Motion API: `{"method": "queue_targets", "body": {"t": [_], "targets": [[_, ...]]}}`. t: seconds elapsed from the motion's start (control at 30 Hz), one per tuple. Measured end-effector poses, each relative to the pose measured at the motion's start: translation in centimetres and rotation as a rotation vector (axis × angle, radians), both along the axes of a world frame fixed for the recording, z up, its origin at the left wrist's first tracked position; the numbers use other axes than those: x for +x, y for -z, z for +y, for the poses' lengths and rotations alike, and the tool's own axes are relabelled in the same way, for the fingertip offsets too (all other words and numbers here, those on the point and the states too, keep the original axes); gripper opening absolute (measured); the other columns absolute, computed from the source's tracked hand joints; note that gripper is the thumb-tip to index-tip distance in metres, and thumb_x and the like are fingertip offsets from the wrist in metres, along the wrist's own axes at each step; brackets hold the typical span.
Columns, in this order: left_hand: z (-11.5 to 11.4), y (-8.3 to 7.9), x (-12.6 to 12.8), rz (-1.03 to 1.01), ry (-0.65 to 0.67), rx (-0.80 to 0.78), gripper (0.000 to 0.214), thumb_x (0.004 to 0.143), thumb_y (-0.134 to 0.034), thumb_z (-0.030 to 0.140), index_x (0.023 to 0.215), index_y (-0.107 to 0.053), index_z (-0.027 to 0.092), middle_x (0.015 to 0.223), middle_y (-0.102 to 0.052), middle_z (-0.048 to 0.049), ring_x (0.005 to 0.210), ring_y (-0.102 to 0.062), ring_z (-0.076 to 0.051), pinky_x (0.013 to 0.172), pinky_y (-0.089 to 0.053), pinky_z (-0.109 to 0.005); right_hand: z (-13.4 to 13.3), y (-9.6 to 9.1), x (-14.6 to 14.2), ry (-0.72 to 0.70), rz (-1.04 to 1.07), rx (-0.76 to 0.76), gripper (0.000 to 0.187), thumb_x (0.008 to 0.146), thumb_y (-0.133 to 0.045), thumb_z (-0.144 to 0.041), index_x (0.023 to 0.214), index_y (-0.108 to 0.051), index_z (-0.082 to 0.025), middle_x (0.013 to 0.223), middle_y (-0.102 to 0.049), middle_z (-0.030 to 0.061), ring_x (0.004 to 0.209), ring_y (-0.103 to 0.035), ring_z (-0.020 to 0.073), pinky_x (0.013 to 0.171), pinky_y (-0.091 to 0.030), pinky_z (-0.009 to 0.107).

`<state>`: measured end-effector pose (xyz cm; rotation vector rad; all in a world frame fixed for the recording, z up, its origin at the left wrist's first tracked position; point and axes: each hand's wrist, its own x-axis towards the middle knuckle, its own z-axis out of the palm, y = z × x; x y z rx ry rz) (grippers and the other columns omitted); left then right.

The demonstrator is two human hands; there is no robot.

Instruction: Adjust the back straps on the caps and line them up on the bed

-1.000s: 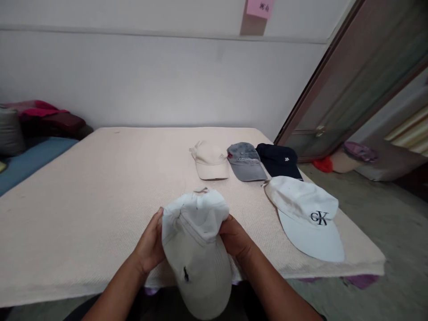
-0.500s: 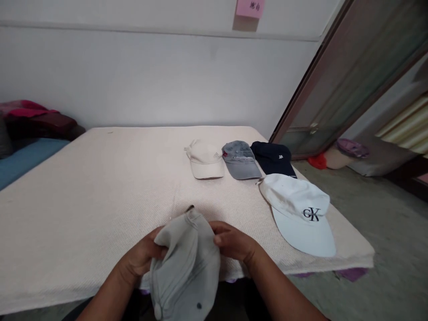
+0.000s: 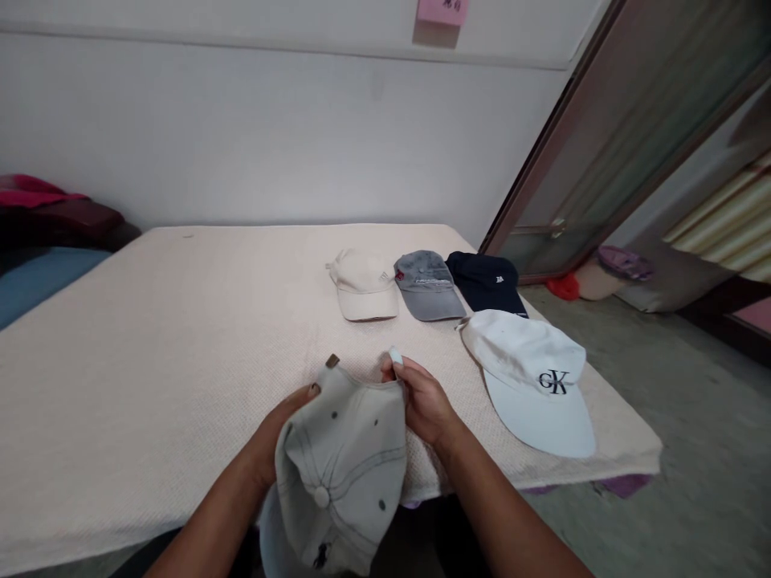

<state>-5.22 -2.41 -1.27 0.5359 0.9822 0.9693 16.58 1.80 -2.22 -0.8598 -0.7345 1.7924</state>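
Between my hands is a light grey baseball cap, its crown facing up and its brim toward me. A small dark logo shows low on its front, and a brown tab sticks up at its back edge. My left hand is closed on the left side of the crown. At the back right edge, my right hand pinches the cap, with a pale strap end by its thumb. Nearest to my right hand lies a white cap with black letters on its front.
Farther back on the cream-covered table lie a beige cap, a grey-blue cap and a navy cap in a row. A white wall stands behind, with a pink note. Concrete floor shows at right.
The grey cap has been turned and opened out, so its button and front logo now show. My right hand has moved up to its back edge. The view has shifted slightly.
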Motion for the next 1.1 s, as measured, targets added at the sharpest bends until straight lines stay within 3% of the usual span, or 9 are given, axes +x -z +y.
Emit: {"method": "queue_targets", "body": {"t": [0.1, 0.2, 0.33, 0.5, 0.6, 0.73, 0.83, 0.97, 1.1], "targets": [[0.3, 0.7, 0.1, 0.004, 0.063, 0.034, 0.025, 0.072, -0.07, 0.027, 0.095, -0.067, 0.018, 0.08, -0.07, -0.0064, 0.066, -0.064, -0.019, 0.064, -0.049, -0.031, 0.3, 0.0, 0.4, 0.018, 0.026, 0.02, 0.014, 0.074, -0.064, -0.029, 0.08, -0.063, -0.016, 0.07, -0.059, 0.0016, 0.061, -0.053, 0.012, 0.057, -0.04, 0.024], [0.4, 1.2, 0.2, 0.157, 0.028, 0.045, 0.017, 0.068, -0.07, 0.021, 0.085, -0.068, 0.019, 0.066, -0.067, -0.0007, 0.055, -0.059, -0.014, 0.055, -0.045, -0.024, 0.6, -0.2, 1.1, 0.094, 0.08, 0.05, 0.016, 0.07, -0.066, -0.02, 0.086, -0.064, -0.016, 0.075, -0.06, 0.0021, 0.067, -0.055, 0.0124, 0.063, -0.042, 0.025], [0.6, 1.2, 0.4, 0.248, 0.016, 0.057, 0.028, 0.065, -0.062, 0.011, 0.091, -0.068, 0.02, 0.071, -0.069, -0.0014, 0.059, -0.06, -0.015, 0.058, -0.045, -0.025, 0.7, -0.6, 1.6, 0.094, 0.091, 0.074, 0.014, 0.076, -0.059, -0.024, 0.09, -0.061, -0.019, 0.056, -0.047, -0.0052, 0.044, -0.037, 0.0073, 0.051, -0.037, 0.023], [0.5, 1.1, 0.9, 0.171, -0.002, 0.053, 0.023, 0.064, -0.057, 0.01, 0.084, -0.067, 0.017, 0.068, -0.067, -0.0024, 0.059, -0.06, -0.016, 0.058, -0.045, -0.026, 0.3, -0.6, 1.3, -0.086, -0.086, 0.152, 0.025, 0.087, -0.05, -0.039, 0.097, -0.059, -0.018, 0.047, -0.039, -0.0086, 0.036, -0.025, 0.0055, 0.043, -0.027, 0.021], [0.2, 0.8, 1.2, 0.144, 0.012, 0.096, 0.011, 0.072, -0.059, 0.018, 0.08, -0.066, 0.016, 0.068, -0.066, -0.0021, 0.06, -0.059, -0.015, 0.059, -0.045, -0.026, 0.1, -0.7, 1.2, -0.26, -0.191, 0.15, 0.025, 0.086, -0.051, -0.037, 0.096, -0.06, -0.016, 0.052, -0.046, -0.006, 0.038, -0.03, 0.0053, 0.04, -0.021, 0.02], [-0.1, 0.2, 1.6, 0.142, 0.012, 0.067, 0.02, 0.076, -0.064, 0.031, 0.089, -0.067, 0.016, 0.076, -0.068, -0.0037, 0.067, -0.061, -0.016, 0.065, -0.046, -0.027, 0.0, -0.6, 1.2, -0.466, -0.306, 0.144, 0.017, 0.08, -0.054, -0.026, 0.081, -0.064, -0.011, 0.056, -0.051, -0.002, 0.043, -0.039, 0.0061, 0.041, -0.024, 0.02], [-0.3, 0.0, 1.7, 0.1, 0.019, 0.033, 0.021, 0.075, -0.067, 0.032, 0.088, -0.066, 0.015, 0.075, -0.068, -0.0045, 0.065, -0.06, -0.016, 0.064, -0.047, -0.027, 0.0, -0.4, 1.2, -0.604, -0.336, 0.146, 0.017, 0.077, -0.057, -0.025, 0.076, -0.064, -0.01, 0.052, -0.047, -0.0032, 0.044, -0.037, 0.0059, 0.042, -0.023, 0.02], [-0.3, -0.1, 1.6, -0.011, 0.029, 0.068, 0.019, 0.077, -0.065, 0.032, 0.08, -0.064, 0.014, 0.068, -0.064, -0.0033, 0.058, -0.057, -0.014, 0.057, -0.045, -0.025, 0.0, -0.1, 0.8, -0.651, -0.351, 0.148, 0.031, 0.082, -0.055, -0.039, 0.077, -0.064, -0.011, 0.048, -0.042, -0.005, 0.042, -0.032, 0.0055, 0.042, -0.02, 0.02], [-0.5, 0.1, 1.3, -0.056, 0.042, 0.079, 0.016, 0.079, -0.064, 0.029, 0.081, -0.064, 0.013, 0.07, -0.065, -0.004, 0.06, -0.059, -0.014, 0.057, -0.045, -0.025, 0.1, 0.0, 0.7, -0.585, -0.392, 0.184, 0.032, 0.083, -0.055, -0.042, 0.076, -0.063, -0.011, 0.053, -0.048, -0.0028, 0.044, -0.037, 0.0064, 0.044, -0.025, 0.021]]}}
